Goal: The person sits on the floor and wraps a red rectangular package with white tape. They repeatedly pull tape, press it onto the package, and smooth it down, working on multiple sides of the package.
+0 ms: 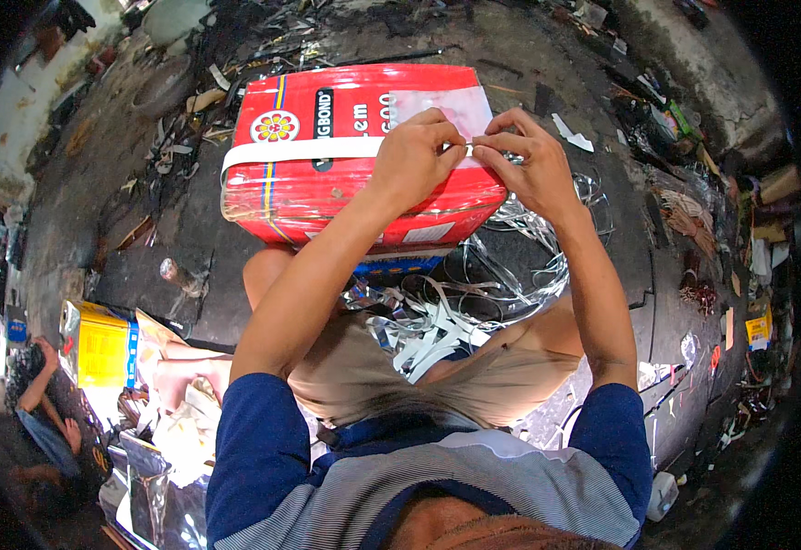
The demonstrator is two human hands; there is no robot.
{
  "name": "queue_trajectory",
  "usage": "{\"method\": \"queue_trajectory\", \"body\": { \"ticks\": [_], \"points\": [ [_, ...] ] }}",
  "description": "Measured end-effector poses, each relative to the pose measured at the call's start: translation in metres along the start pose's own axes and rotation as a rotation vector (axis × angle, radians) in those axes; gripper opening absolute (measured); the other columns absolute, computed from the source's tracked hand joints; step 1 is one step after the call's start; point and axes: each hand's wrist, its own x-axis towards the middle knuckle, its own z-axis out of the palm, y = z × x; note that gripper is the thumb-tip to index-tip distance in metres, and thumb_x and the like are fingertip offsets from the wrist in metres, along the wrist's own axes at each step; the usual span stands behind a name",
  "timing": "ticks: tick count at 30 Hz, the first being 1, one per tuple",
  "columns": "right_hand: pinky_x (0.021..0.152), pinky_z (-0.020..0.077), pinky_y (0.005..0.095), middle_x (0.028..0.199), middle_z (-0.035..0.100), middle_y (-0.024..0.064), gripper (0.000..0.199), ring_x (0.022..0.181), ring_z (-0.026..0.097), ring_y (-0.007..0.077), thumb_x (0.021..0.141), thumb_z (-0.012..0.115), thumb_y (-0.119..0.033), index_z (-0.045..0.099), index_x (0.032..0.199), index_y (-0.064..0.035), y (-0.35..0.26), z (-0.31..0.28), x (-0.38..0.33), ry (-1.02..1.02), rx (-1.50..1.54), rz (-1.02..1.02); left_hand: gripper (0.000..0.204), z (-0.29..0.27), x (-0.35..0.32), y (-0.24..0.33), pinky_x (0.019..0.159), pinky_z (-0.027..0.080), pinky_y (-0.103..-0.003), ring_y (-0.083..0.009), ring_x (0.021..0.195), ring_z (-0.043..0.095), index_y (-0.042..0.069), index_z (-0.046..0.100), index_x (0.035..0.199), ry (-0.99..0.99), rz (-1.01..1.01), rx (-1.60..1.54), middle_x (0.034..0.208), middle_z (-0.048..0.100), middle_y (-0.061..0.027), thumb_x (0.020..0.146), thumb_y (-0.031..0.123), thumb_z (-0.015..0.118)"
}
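Now, left hand (414,154): thumb and fingertips drawn together in a narrow pinch on a white strap (313,150), just above the box top.
Right hand (540,165): fingers bent, thumb and fingertips pinched narrowly at the same strap, nearly touching the left fingertips; the exact hold is too small to tell.
White strap: runs left from the grip, flat across the top, and bends over the far-left edge.
Red box (345,197): directly beneath the grip, lying in front of the person's knees, its top facing up under shiny clear wrapping.
Flower emblem (275,130): on the box top, well left of the grip.
Pale patch (460,104): on the box top, just beyond the grip.
Loose strips (441,330): white and silvery, tangled nearer the body than the grip, between the legs and along the box's right side.
Yellow carton (105,346): well left of the grip and nearer the body.
Co-worker's hand (45,354): far left of the grip, past the carton.
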Motion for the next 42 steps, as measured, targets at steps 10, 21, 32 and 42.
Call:
{"method": "queue_trajectory", "body": {
  "ticks": [10, 21, 32, 42],
  "points": [
    [0.071, 0.0469, 0.0282, 0.097, 0.060, 0.0039, 0.016, 0.081, 0.059, 0.0154, 0.081, 0.079, -0.014, 0.080, 0.096, -0.0084, 0.014, 0.006, 0.000, 0.043, 0.110, 0.074, 0.020, -0.004, 0.007, -0.001, 0.069, 0.050, -0.031, -0.0169, 0.073, 0.063, 0.003, 0.075, 0.090, -0.084, -0.187, -0.174, 0.083, 0.066, -0.0080, 0.077, 0.015, 0.084],
    [0.054, 0.0391, 0.0257, 0.065, 0.050, -0.0038, 0.016, 0.059, 0.048, 0.0077, 0.076, 0.078, -0.012, 0.071, 0.089, -0.0066, 0.017, 0.040, -0.005, 0.184, 0.571, 0.542, 0.013, 0.003, 0.009, -0.002, 0.066, 0.053, -0.033, -0.0196, 0.069, 0.067, 0.001, 0.074, 0.083, 0.003, -0.130, -0.064, 0.079, 0.069, -0.0114, 0.078, 0.013, 0.077],
    [0.053, 0.0366, 0.0248, 0.066, 0.055, -0.0026, 0.019, 0.059, 0.048, 0.0058, 0.082, 0.079, -0.016, 0.064, 0.086, -0.0054, 0.021, 0.043, -0.003, 0.239, 0.707, 0.599, 0.018, -0.014, 0.046, -0.001, 0.067, 0.056, -0.037, -0.0243, 0.070, 0.071, 0.004, 0.077, 0.084, -0.314, -0.054, 0.170, 0.077, 0.073, -0.0141, 0.077, 0.020, 0.073],
    [0.049, 0.0342, 0.0274, 0.063, 0.050, -0.0021, 0.035, 0.055, 0.044, 0.0069, 0.098, 0.064, -0.032, 0.059, 0.075, -0.0062, 0.032, 0.039, -0.004, 0.143, 0.728, 0.561, 0.010, 0.010, 0.037, -0.006, 0.060, 0.048, -0.029, -0.0136, 0.065, 0.062, 0.001, 0.075, 0.085, -0.142, 0.046, -0.156, 0.076, 0.066, -0.0076, 0.080, 0.009, 0.076]
  ]
}}
